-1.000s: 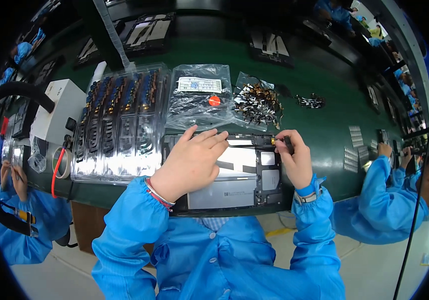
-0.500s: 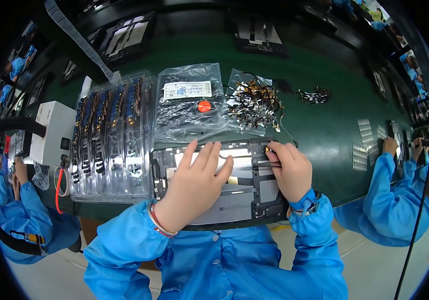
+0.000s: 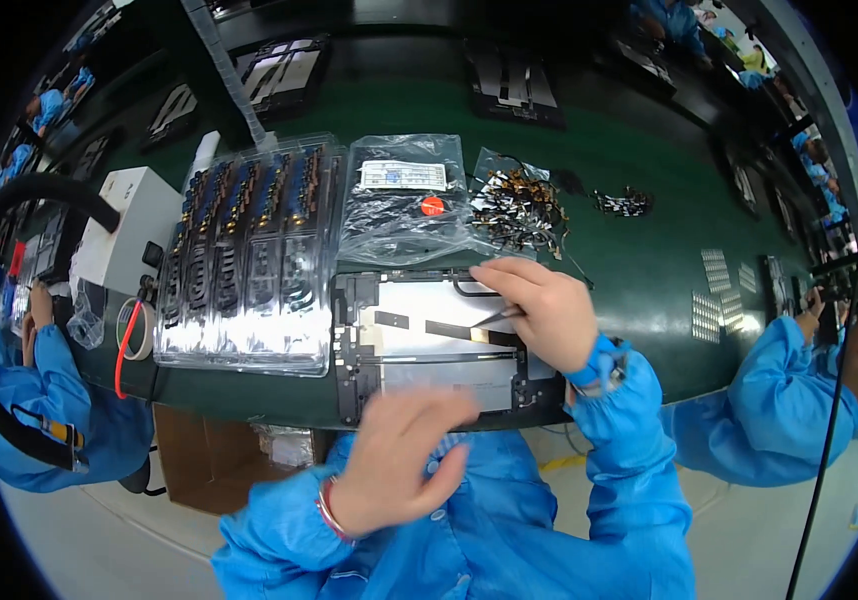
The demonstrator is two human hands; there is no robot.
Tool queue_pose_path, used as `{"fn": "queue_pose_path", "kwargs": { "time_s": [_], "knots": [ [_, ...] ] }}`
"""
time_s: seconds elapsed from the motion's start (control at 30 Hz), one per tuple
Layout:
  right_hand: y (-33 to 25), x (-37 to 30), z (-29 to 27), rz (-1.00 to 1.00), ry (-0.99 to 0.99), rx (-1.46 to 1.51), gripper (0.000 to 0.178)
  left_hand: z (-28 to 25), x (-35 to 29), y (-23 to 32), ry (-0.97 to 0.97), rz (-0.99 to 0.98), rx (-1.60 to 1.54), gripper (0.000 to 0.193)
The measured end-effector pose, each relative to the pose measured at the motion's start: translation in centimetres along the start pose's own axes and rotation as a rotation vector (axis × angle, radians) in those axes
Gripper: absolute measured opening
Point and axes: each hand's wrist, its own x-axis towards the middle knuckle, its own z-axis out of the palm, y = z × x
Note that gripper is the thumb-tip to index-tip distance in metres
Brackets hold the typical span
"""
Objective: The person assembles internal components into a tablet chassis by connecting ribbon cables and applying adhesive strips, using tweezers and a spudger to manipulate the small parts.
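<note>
In front of me on the bench lies an opened tablet, its silver plates, dark strips and small boards exposed. My right hand is over its upper right part, closed around dark tweezers whose tips point left over the silver plate. The thumb and forefinger of that hand meet at the tablet's upper edge, beside a thin black cable. Whether they pinch the cable, I cannot tell. My left hand, blurred by motion, hovers at the tablet's near edge with thumb and fingers apart and nothing in it.
Left of the tablet stands a clear tray of flex-cable parts. Behind are a plastic bag with a label and a pile of small cables. A white box and tape roll lie left; co-workers sit on both sides.
My left hand has come off the tablet, back toward my body. My right hand has shifted left and up along the tablet's far edge, with the tweezers. The view has shifted slightly.
</note>
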Motion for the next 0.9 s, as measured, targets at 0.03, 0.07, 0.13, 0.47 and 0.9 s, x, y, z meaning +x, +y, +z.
{"fn": "queue_pose_path", "kwargs": {
  "time_s": [0.03,0.07,0.13,0.47,0.9],
  "knots": [
    [0.1,0.4,0.7,-0.015,0.003,-0.003,0.043,1.2,-2.3,-1.3,-0.06,-0.072,-0.469,0.044],
    [0.0,0.9,1.5,-0.034,-0.018,-0.071,0.043,2.4,-3.5,-1.7,-0.043,-0.068,-0.462,0.044],
    [-0.1,1.2,2.8,-0.041,-0.027,-0.142,0.046,5.0,-4.2,-1.9,0.067,-0.681,-1.442,0.037],
    [-2.7,-2.0,1.3,-0.07,-0.179,-0.181,0.042,6.9,-4.9,-2.4,0.193,-0.579,-1.418,0.032],
    [-6.0,-4.1,-3.8,0.291,0.664,0.847,0.042,4.7,1.0,8.0,0.432,0.426,-0.079,0.059]
  ]
}}
